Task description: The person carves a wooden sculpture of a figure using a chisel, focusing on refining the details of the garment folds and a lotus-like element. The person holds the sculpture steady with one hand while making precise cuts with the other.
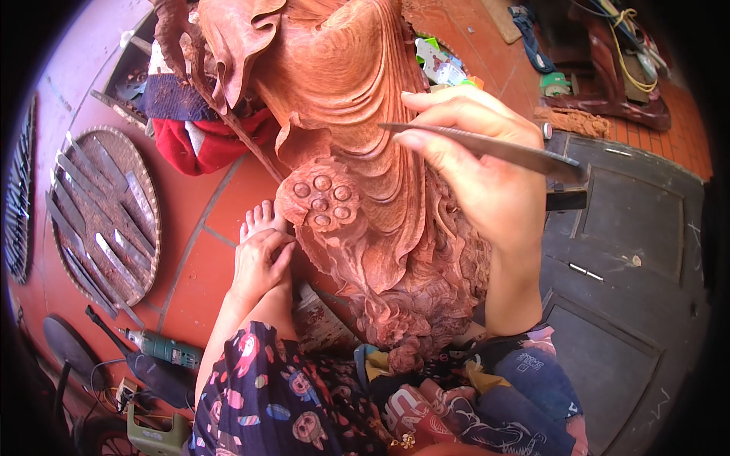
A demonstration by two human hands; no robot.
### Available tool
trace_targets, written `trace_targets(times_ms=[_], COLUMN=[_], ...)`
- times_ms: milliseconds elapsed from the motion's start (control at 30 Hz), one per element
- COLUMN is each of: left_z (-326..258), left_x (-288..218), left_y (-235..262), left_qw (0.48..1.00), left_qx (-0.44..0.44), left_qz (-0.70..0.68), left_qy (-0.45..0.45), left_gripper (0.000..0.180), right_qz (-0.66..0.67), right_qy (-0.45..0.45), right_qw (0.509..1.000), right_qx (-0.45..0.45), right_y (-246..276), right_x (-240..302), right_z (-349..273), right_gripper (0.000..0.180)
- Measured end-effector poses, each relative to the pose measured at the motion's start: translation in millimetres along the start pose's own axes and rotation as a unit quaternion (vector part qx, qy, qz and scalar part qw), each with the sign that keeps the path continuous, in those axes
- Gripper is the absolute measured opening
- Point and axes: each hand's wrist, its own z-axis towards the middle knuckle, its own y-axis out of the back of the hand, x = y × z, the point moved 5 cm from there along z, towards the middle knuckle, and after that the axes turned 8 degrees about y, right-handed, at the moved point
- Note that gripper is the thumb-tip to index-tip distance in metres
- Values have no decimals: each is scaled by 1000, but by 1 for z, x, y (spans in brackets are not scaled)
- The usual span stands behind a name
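A large reddish-brown wood carving [365,83] with deep flowing folds stands in front of me. Low on its left side is a carved lotus pod [322,199] with several round seeds. My right hand [464,140] pinches a slim, flat, dark metal carving tool [509,152] between thumb and fingers. Its narrow tip points left, over the folds; whether it touches the wood I cannot tell. My left hand [260,262] lies bent over my bare foot [262,218], left of the pod, with its fingers curled and partly hidden.
At left, a round woven tray [108,220] holds several flat blades. Below it lie a green rotary power tool [163,348] and cables. Red cloth [205,140] is bundled behind the carving's left side. Dark door-like panels [623,228] lie at right. Patterned cloth [296,395] covers my lap.
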Motion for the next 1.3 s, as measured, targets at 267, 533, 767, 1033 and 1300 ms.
trace_targets(times_ms=[267,533,767,1033,1300], left_z=[1,1,2,-2,-1], left_x=[-2,-4,-6,6,26], left_y=[0,2,0,-3,-15], left_qw=[1000,998,985,993,997], left_qx=[2,-26,-88,-48,54], left_qz=[10,31,84,74,11], left_qy=[-2,-40,-124,-73,52], left_gripper=[18,23,20,13,22], right_qz=[-23,-46,-115,-75,-80], right_qy=[-21,23,57,64,67], right_qw=[999,998,991,994,994], right_qx=[35,36,37,37,41], right_y=[3,1,1,-11,-10], right_x=[1,6,16,15,18], right_z=[5,6,6,5,5], right_gripper=[14,14,9,15,11])
